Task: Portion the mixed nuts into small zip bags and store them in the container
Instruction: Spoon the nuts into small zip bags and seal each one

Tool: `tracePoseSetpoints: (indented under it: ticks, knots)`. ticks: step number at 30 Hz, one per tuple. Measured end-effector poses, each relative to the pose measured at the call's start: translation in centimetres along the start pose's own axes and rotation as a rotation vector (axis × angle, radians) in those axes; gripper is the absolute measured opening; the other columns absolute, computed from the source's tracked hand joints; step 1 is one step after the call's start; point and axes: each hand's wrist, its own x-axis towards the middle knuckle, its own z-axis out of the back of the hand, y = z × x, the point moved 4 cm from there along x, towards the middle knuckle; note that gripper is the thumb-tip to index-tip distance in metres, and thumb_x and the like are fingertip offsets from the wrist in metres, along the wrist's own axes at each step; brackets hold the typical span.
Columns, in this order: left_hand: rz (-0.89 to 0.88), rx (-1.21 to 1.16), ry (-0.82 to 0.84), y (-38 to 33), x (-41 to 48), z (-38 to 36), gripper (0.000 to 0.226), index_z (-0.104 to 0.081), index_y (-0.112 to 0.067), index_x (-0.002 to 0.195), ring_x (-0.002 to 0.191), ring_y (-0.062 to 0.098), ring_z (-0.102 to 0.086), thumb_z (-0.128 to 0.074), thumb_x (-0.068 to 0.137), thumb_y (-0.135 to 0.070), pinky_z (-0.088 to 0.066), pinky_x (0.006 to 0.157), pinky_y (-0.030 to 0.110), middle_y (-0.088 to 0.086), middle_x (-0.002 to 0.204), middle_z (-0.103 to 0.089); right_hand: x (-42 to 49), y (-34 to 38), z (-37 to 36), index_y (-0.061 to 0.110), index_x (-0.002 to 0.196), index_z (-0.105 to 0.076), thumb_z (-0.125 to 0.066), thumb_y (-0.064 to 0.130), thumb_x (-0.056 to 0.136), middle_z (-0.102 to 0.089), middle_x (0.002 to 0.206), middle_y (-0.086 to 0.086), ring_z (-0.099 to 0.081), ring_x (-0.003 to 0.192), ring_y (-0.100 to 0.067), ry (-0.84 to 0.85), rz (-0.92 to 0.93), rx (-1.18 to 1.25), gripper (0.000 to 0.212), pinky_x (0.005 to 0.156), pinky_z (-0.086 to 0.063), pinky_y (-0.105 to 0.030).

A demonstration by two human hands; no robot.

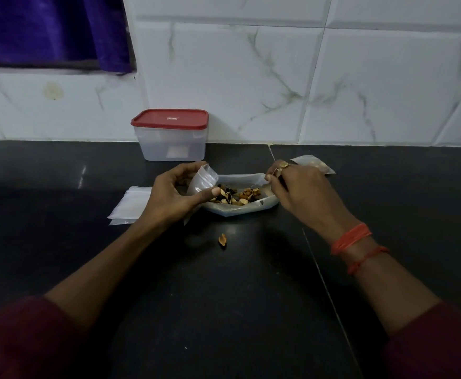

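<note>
Black bench (223, 310) below white marble-veined tiles, red-lidded container (170, 138) shut at the back by the wall. Looks like the filling step: mixed nuts (237, 196) heaped in a wide open pouch (240, 213) mid-bench, between both hands. Grips a small zip bag (203, 180) in the left hand (169, 198), fingers and thumb curled round it, mouth tipped toward the heap. Pinches the pouch's right rim with the right hand (297, 187), fingers bent; nuts in that pinch or not, cannot tell. Calls next for feeding nuts into the bag mouth without spilling; one stray shell piece (222, 239) loose nearby. Further left, spare empty bags (131, 203) stacked.
</note>
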Motion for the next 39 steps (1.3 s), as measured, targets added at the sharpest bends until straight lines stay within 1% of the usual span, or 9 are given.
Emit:
tracePoseSetpoints:
  ticks: [3,6,9,15,18,21,24,32,39]
  knots:
    - [0.000,-0.002,-0.002,-0.2,0.0,0.1,0.071,-0.060,-0.027,0.130,0.113,0.001,-0.061,-0.081,0.065,-0.043,-0.049,0.082,0.008,-0.013,0.122,-0.065,-0.1,-0.1,-0.3,0.012,0.105,-0.069,-0.052,0.022,0.102,-0.071,0.079,-0.001,-0.067,0.074,-0.014,-0.079,-0.076,0.128,0.020,0.071,-0.055,-0.030]
    - [-0.001,0.003,0.004,-0.2,0.0,0.0,0.073,-0.059,-0.027,0.132,0.114,0.002,-0.060,-0.081,0.064,-0.044,-0.049,0.083,0.009,-0.013,0.124,-0.064,-0.2,-0.6,-0.8,0.015,0.107,-0.071,-0.054,0.020,0.102,-0.073,0.082,0.002,-0.068,0.077,-0.008,-0.134,-0.153,0.178,0.019,0.075,-0.054,-0.023]
    - [0.005,0.004,0.013,-0.2,0.0,-0.2,0.076,-0.057,-0.028,0.134,0.116,0.000,-0.058,-0.081,0.063,-0.044,-0.048,0.086,0.011,-0.013,0.127,-0.062,-0.3,-1.5,-1.3,0.017,0.106,-0.072,-0.055,0.023,0.100,-0.073,0.080,0.003,-0.069,0.077,-0.009,-0.110,-0.205,0.186,0.018,0.077,-0.057,-0.030]
    - [0.015,-0.006,0.023,-0.1,0.0,-0.1,0.080,-0.057,-0.028,0.134,0.117,0.002,-0.058,-0.083,0.060,-0.045,-0.049,0.087,0.012,-0.011,0.128,-0.063,-0.5,-2.4,-2.0,0.018,0.105,-0.071,-0.056,0.021,0.101,-0.075,0.079,0.009,-0.071,0.075,0.005,-0.075,-0.364,0.469,0.015,0.073,-0.058,-0.021]
    - [0.019,0.000,0.012,0.1,0.0,0.0,0.079,-0.058,-0.025,0.134,0.116,0.003,-0.060,-0.084,0.062,-0.043,-0.050,0.085,0.011,-0.009,0.128,-0.064,-0.5,-2.6,-2.0,0.019,0.105,-0.071,-0.057,0.022,0.101,-0.074,0.083,0.010,-0.071,0.075,0.004,-0.053,-0.347,0.459,0.015,0.075,-0.056,-0.024]
    - [0.021,0.011,0.005,0.1,0.1,0.1,0.077,-0.059,-0.024,0.134,0.111,0.000,-0.061,-0.084,0.064,-0.041,-0.049,0.077,0.005,-0.010,0.125,-0.065,-0.6,-3.0,-2.1,0.019,0.103,-0.072,-0.059,0.018,0.100,-0.075,0.083,0.006,-0.072,0.072,0.003,-0.045,-0.419,0.534,0.014,0.059,-0.054,-0.014]
    - [0.023,0.012,0.014,0.0,0.1,0.0,0.075,-0.059,-0.024,0.134,0.107,-0.003,-0.060,-0.083,0.064,-0.041,-0.048,0.074,0.002,-0.012,0.123,-0.064,-0.7,-3.2,-2.1,0.019,0.096,-0.073,-0.058,0.013,0.099,-0.076,0.080,0.001,-0.074,0.070,-0.005,-0.052,-0.534,0.654,0.016,0.049,-0.053,-0.018]
    - [-0.003,0.030,0.023,0.1,0.1,-0.1,0.080,-0.060,-0.023,0.135,0.116,0.005,-0.060,-0.083,0.062,-0.044,-0.050,0.085,0.012,-0.008,0.127,-0.065,-1.4,-2.0,-3.8,0.009,0.104,-0.072,-0.057,0.013,0.101,-0.078,0.085,-0.008,-0.076,0.074,-0.014,0.061,-0.790,0.948,0.016,0.044,-0.048,-0.021]
    - [-0.003,0.047,0.022,0.1,0.2,0.0,0.082,-0.059,-0.023,0.135,0.117,0.008,-0.059,-0.081,0.060,-0.048,-0.049,0.083,0.013,-0.005,0.129,-0.063,-1.8,-1.8,-4.0,0.004,0.100,-0.072,-0.054,0.008,0.100,-0.077,0.079,-0.012,-0.074,0.064,-0.012,0.088,-0.950,1.110,0.019,0.043,-0.050,-0.020]
